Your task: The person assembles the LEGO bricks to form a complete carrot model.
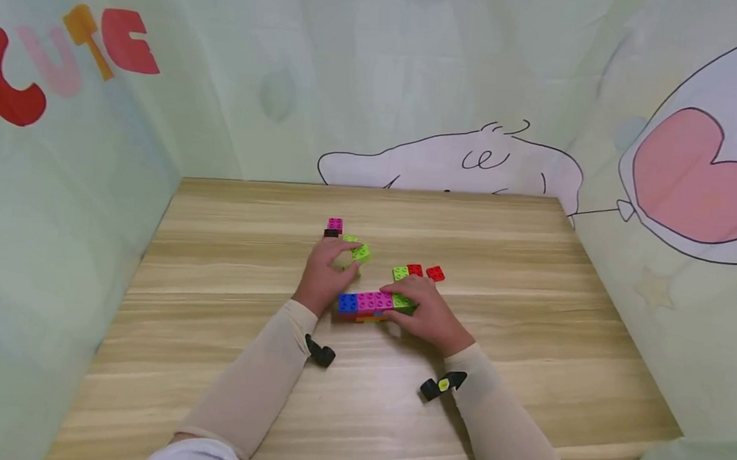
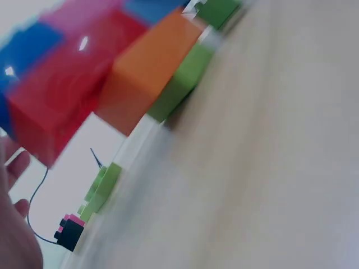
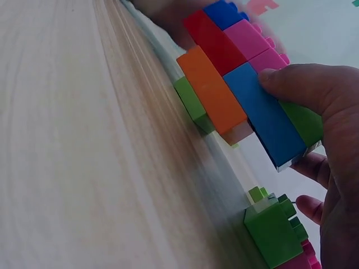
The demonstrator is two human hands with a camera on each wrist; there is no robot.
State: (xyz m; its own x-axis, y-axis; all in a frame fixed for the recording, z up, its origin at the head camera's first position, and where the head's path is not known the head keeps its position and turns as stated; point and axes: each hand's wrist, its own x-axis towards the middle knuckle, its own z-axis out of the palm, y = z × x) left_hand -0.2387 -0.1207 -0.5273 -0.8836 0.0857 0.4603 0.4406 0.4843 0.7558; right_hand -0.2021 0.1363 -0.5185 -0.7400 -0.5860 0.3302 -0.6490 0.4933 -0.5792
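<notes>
My right hand (image 1: 425,308) grips the right end of a wall of stacked toy building bricks (image 1: 367,304). Its thumb presses the near side, where a blue brick (image 3: 263,112) meets pink and green ones. Lower in the wall are a red brick (image 3: 216,42), an orange brick (image 3: 213,92) and a light green brick (image 3: 193,105). My left hand (image 1: 326,273) reaches past the wall's left end, thumb and fingers spread apart beside light green bricks (image 1: 360,252). In the left wrist view, that hand's fingers show partly behind the wall.
A black brick (image 1: 331,233) and a pink brick (image 1: 335,224) stand beyond my left hand. Past my right hand are a light green brick (image 1: 400,273), a red brick (image 1: 414,269) and a separate red brick (image 1: 436,274). Wooden tabletop (image 1: 250,213) lies under everything; printed cloth surrounds it.
</notes>
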